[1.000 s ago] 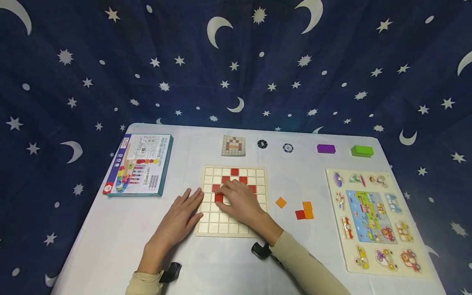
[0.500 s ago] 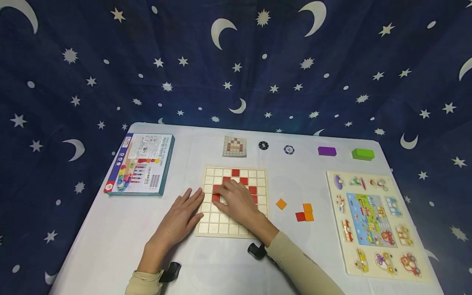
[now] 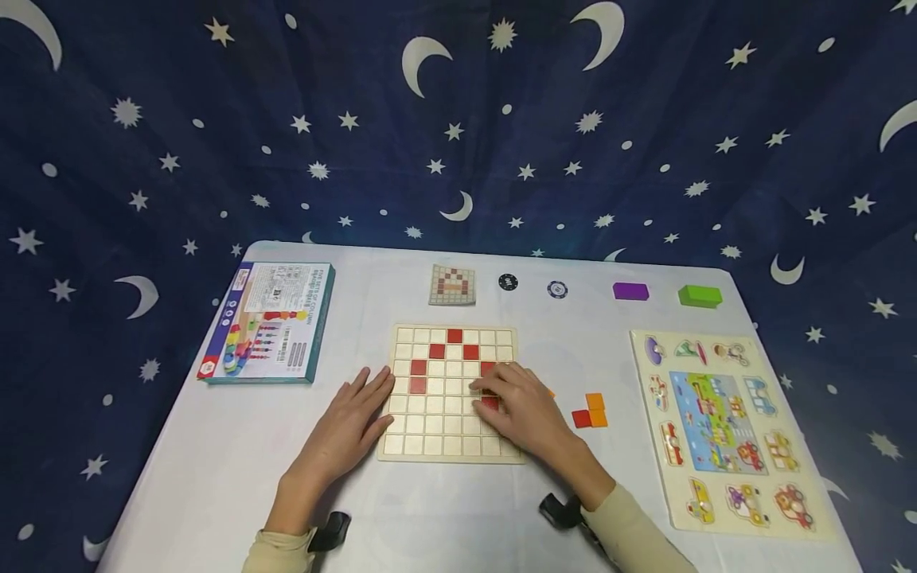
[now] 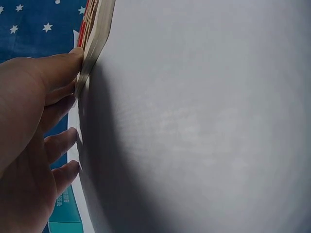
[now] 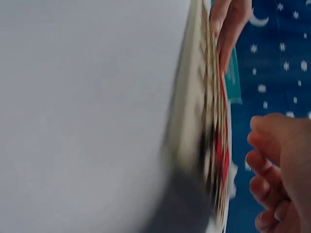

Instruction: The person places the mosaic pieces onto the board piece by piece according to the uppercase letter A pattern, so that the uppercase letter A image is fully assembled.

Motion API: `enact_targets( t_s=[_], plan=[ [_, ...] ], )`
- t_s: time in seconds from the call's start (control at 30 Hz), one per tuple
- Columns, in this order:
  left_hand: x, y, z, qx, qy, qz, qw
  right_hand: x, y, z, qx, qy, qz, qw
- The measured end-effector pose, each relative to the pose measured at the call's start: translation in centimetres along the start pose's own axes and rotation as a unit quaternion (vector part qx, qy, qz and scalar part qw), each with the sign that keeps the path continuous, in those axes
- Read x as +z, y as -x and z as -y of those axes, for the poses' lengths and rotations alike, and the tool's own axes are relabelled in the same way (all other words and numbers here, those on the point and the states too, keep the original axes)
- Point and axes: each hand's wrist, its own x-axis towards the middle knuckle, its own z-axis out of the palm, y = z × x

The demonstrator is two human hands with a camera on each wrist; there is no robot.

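The left hand (image 3: 345,430), fingers straight and slightly apart, touches the left edge of the grid board (image 3: 434,444) on the worktop (image 3: 423,509); light, even pressure there should stop it sliding. Red squares (image 3: 418,368) sit in its cells. Over the right-hand red ones, the right hand (image 3: 526,410) has thumb and fingers loosely curved and apart, with no piece visible between them; gentle fingertip nudges would best align each square. Farther right, two orange squares (image 3: 594,401) touch a loose red one (image 3: 582,419).
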Motion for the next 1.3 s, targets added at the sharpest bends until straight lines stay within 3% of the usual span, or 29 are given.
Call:
enact_targets(
  t_s=[0.27,0.5,0.9,1.03,1.17,1.3],
  plan=[
    [0.0,0.1,0.1,0.002,-0.003,0.0,1.0,-4.7,7.5,-5.7,0.015,0.032,-0.037,0.9987],
    [-0.2,0.1,0.2,-0.001,-0.001,0.002,1.0,-6.6,10.3,-8.1,0.053,0.092,-0.022,0.9941],
    [-0.1,0.0,0.0,-0.003,0.0,0.0,1.0,-6.4,9.7,-8.6,0.04,0.116,0.0,0.9924],
    [-0.2,0.1,0.0,-0.002,-0.003,0.0,1.0,-6.2,9.0,-8.3,0.033,0.111,-0.018,0.9931],
    [-0.2,0.1,0.0,0.0,-0.002,-0.001,1.0,-5.1,7.4,-6.8,0.026,0.079,-0.043,0.9957],
    [-0.2,0.1,0.0,0.001,0.004,0.001,1.0,-3.4,4.8,-4.1,0.01,0.051,-0.043,0.9977]
  ],
)
